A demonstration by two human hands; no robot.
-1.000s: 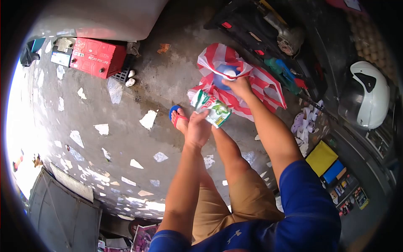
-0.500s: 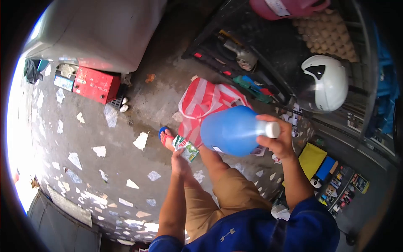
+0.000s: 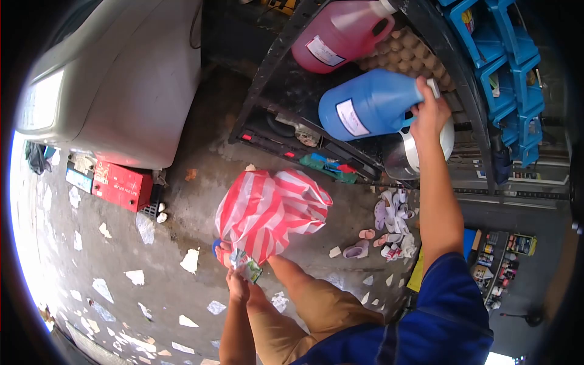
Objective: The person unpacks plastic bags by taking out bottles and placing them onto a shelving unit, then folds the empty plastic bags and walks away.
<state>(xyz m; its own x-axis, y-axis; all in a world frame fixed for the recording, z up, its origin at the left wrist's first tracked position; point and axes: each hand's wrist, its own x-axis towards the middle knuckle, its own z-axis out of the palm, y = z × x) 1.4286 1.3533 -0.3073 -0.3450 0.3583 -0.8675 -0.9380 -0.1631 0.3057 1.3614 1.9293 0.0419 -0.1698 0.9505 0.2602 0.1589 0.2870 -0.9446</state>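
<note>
My right hand (image 3: 431, 115) grips the neck of a blue jug (image 3: 365, 109) with a white cap and a white label. The jug is at the black shelf, beside a pink jug (image 3: 334, 39) and in front of a white helmet (image 3: 446, 141). Whether its base rests on the shelf I cannot tell. Down by my leg, my left hand (image 3: 238, 286) is closed on a green and white packet (image 3: 249, 267). Just beyond the packet is a red-and-white striped plastic bag (image 3: 267, 210); whether my left hand holds it too is unclear.
Egg trays (image 3: 404, 55) sit behind the jugs on the black shelf (image 3: 267, 85). Blue bins (image 3: 508, 79) line the far right. Several shoes (image 3: 392, 225) lie on the floor. A red battery (image 3: 121, 185) stands by a grey covered object (image 3: 134, 85) at left.
My right hand has carried the blue jug up and away from the striped bag to the shelf beside the pink jug. The view has shifted toward the shelf. My left hand keeps the packet.
</note>
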